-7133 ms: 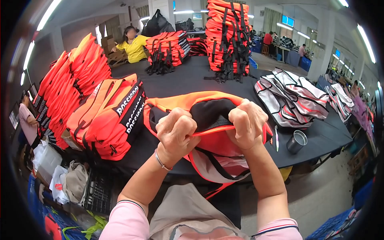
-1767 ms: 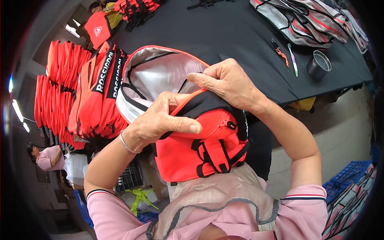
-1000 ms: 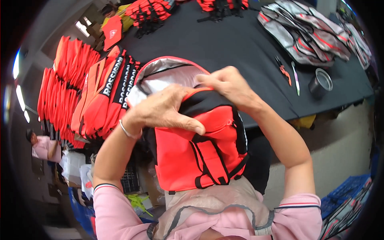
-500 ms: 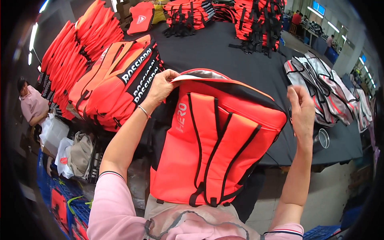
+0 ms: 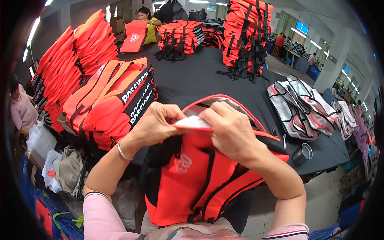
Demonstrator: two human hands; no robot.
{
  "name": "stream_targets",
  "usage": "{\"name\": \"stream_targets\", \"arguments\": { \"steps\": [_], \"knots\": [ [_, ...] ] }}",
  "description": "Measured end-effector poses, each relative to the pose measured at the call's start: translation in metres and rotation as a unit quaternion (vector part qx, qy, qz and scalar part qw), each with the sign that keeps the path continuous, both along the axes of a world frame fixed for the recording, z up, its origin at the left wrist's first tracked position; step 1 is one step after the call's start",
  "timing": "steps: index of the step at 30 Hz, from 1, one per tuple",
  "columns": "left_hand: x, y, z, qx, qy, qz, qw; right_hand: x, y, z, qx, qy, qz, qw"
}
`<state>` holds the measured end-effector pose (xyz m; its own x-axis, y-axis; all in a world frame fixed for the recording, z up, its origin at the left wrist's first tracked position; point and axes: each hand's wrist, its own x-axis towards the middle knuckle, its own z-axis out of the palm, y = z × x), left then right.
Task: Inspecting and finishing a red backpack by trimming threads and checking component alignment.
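A bright red-orange backpack [image 5: 174,197] with black trim and shoulder straps leans against my front at the table edge, its top opening gaping and the grey lining showing. My left hand [image 5: 154,123] pinches the rim of the opening at its left corner. Close beside it, my right hand [image 5: 232,127] is closed on the same rim, fingers curled over into the opening. Between the two hands a pale strip of lining is turned up. My right forearm covers part of the bag's upper panel and straps.
Folded red backpacks [image 5: 108,102] are stacked close on the left, with taller red piles [image 5: 54,80] behind. Further red bundles [image 5: 245,40] stand at the far side of the black table [image 5: 192,76]. On the right are grey-white bags [image 5: 302,106] and a metal cup [image 5: 302,153]. Other people work beyond.
My right hand has come in from the right and taken hold of the rim beside my left hand. The backpack's top has tipped, and the view has lifted toward the room.
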<state>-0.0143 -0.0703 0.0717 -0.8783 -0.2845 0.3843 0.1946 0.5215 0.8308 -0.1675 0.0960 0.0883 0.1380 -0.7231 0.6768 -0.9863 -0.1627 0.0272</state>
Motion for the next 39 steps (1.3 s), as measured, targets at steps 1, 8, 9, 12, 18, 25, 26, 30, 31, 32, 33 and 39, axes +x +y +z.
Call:
{"name": "stream_targets", "arguments": {
  "steps": [1, 8, 9, 12, 18, 25, 26, 30, 31, 32, 33, 39],
  "knots": [
    [0.008, 0.006, 0.008, 0.013, -0.023, -0.049, 0.998, 0.001, 0.011, 0.011, 0.05, -0.054, 0.044, 0.996],
    [0.013, 0.038, 0.009, 0.196, -0.115, -0.436, 0.871, 0.016, 0.057, 0.036, 0.406, -0.447, 0.242, 0.759],
    [0.01, 0.035, -0.005, 0.222, -0.124, -0.475, 0.842, 0.021, 0.061, 0.029, 0.423, -0.506, 0.258, 0.706],
    [0.0, 0.019, -0.022, 0.264, -0.117, -0.407, 0.867, 0.022, 0.056, 0.024, 0.322, -0.615, 0.264, 0.67],
    [-0.024, 0.004, -0.009, 0.294, -0.122, -0.356, 0.879, -0.025, 0.028, 0.026, 0.264, -0.637, 0.142, 0.71],
    [-0.022, 0.032, -0.004, 0.374, -0.022, -0.261, 0.89, -0.041, 0.008, 0.015, 0.277, -0.636, 0.11, 0.712],
    [-0.019, 0.032, -0.005, 0.375, -0.023, -0.26, 0.889, -0.044, 0.006, 0.016, 0.304, -0.612, 0.116, 0.721],
    [-0.006, 0.001, -0.004, 0.241, -0.142, -0.215, 0.936, -0.037, -0.001, 0.014, 0.332, -0.581, 0.106, 0.735],
    [-0.005, 0.006, 0.003, 0.221, -0.16, -0.178, 0.945, -0.036, -0.001, 0.014, 0.333, -0.58, 0.107, 0.736],
    [-0.004, 0.01, 0.011, 0.201, -0.178, -0.139, 0.953, -0.036, 0.0, 0.014, 0.307, -0.598, 0.097, 0.734],
    [-0.001, -0.004, 0.006, 0.123, -0.15, -0.14, 0.971, -0.036, 0.001, 0.015, 0.281, -0.614, 0.087, 0.732],
    [0.003, 0.01, -0.015, 0.39, -0.061, -0.169, 0.903, -0.039, -0.005, 0.012, 0.305, -0.603, 0.074, 0.733]
  ]
}}
